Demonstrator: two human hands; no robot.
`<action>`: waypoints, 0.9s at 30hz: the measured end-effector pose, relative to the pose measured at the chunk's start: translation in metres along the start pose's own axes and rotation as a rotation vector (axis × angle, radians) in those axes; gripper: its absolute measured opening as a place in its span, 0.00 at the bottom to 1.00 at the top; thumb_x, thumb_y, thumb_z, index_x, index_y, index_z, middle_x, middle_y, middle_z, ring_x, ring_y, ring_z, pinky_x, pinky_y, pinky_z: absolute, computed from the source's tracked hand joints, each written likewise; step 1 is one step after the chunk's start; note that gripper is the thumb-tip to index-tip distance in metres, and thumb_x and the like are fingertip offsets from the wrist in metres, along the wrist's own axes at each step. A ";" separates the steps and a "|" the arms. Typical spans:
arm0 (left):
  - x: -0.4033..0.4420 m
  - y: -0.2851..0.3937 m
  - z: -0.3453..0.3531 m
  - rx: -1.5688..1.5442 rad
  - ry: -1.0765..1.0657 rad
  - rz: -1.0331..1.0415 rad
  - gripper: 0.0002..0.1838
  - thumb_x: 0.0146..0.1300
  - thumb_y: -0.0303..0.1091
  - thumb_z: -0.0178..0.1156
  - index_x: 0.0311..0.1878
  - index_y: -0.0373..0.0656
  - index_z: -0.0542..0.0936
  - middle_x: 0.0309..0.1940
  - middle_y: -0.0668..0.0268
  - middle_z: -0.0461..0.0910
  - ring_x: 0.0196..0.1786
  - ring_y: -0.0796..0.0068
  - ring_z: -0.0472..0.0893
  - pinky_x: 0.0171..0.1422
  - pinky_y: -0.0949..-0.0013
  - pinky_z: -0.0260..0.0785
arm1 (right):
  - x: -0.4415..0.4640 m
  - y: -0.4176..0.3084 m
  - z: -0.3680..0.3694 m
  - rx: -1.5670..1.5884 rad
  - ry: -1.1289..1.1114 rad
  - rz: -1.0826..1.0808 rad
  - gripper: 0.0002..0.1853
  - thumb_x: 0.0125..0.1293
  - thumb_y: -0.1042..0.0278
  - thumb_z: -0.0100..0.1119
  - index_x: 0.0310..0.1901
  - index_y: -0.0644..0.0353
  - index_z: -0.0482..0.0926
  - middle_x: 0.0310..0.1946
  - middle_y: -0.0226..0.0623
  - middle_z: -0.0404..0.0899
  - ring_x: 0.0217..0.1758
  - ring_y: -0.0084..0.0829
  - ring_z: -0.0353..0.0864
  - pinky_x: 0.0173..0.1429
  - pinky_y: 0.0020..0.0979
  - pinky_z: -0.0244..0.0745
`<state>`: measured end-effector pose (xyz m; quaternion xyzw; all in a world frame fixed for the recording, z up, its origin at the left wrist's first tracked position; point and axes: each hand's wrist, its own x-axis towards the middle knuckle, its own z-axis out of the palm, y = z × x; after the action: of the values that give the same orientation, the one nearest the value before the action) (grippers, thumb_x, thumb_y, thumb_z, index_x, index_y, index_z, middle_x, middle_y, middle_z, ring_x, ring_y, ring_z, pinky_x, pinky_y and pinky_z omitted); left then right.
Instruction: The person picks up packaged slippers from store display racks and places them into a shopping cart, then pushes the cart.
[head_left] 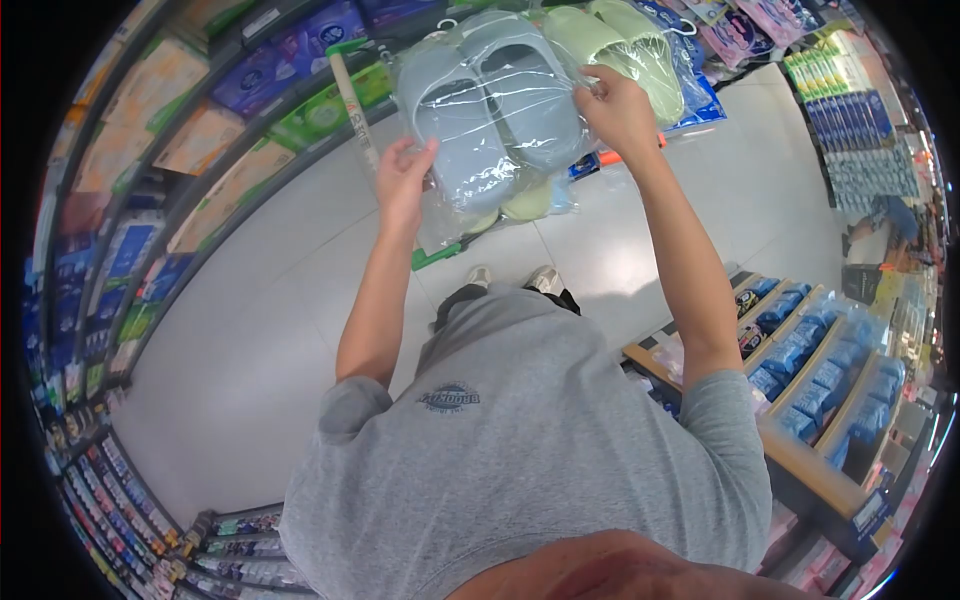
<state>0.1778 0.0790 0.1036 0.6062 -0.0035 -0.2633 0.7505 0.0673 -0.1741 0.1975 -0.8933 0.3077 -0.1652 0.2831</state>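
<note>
A pair of grey-blue slippers [462, 130] in a clear, shiny plastic bag lies spread in front of me at the top of the head view, a small hook at its upper end. My left hand [402, 178] is closed at the bag's lower left edge, thumb against the plastic. On the other side, my right hand [622, 112] pinches the bag's right edge with curled fingers. Just behind that hand sits a pair of pale green slippers [648, 62], also in clear plastic. More green slippers [527, 203] show partly beneath the bag I hold.
A pale upright post [352, 105] with green ends stands left of the bag. Shelves of packaged goods [215, 145] curve along the left. Blue packets fill a slanted rack [800, 365] at my right. Grey floor tiles [270, 300] lie between. A person [885, 225] is at the far right.
</note>
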 end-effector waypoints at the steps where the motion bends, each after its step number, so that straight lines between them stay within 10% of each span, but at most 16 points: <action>1: 0.003 -0.008 -0.002 0.056 -0.011 0.001 0.33 0.58 0.41 0.68 0.60 0.33 0.67 0.35 0.67 0.79 0.35 0.80 0.76 0.35 0.77 0.66 | -0.001 -0.001 0.000 -0.048 -0.003 0.001 0.21 0.54 0.58 0.61 0.49 0.58 0.81 0.34 0.45 0.84 0.37 0.45 0.84 0.46 0.39 0.77; 18: 0.006 -0.017 -0.025 0.058 0.107 0.188 0.25 0.62 0.39 0.64 0.57 0.36 0.70 0.50 0.59 0.76 0.49 0.72 0.77 0.48 0.72 0.70 | -0.038 0.007 0.010 -0.096 0.519 -0.457 0.25 0.54 0.63 0.67 0.52 0.64 0.75 0.54 0.50 0.71 0.57 0.49 0.70 0.59 0.44 0.68; 24: -0.021 0.024 0.003 0.245 0.321 0.584 0.16 0.63 0.27 0.61 0.52 0.35 0.73 0.51 0.59 0.75 0.54 0.71 0.75 0.61 0.65 0.66 | -0.063 0.042 -0.006 0.050 0.594 -0.368 0.20 0.54 0.68 0.67 0.50 0.62 0.76 0.52 0.47 0.74 0.56 0.46 0.72 0.59 0.41 0.68; 27: -0.052 0.051 0.032 0.289 0.094 0.919 0.19 0.61 0.25 0.61 0.55 0.36 0.71 0.57 0.55 0.71 0.57 0.69 0.73 0.58 0.70 0.66 | -0.095 0.099 0.004 0.146 0.664 -0.144 0.17 0.56 0.69 0.66 0.46 0.63 0.77 0.46 0.45 0.78 0.51 0.43 0.76 0.56 0.37 0.70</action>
<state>0.1426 0.0771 0.1750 0.6510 -0.2734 0.1263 0.6967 -0.0480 -0.1753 0.1227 -0.7877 0.3066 -0.4877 0.2183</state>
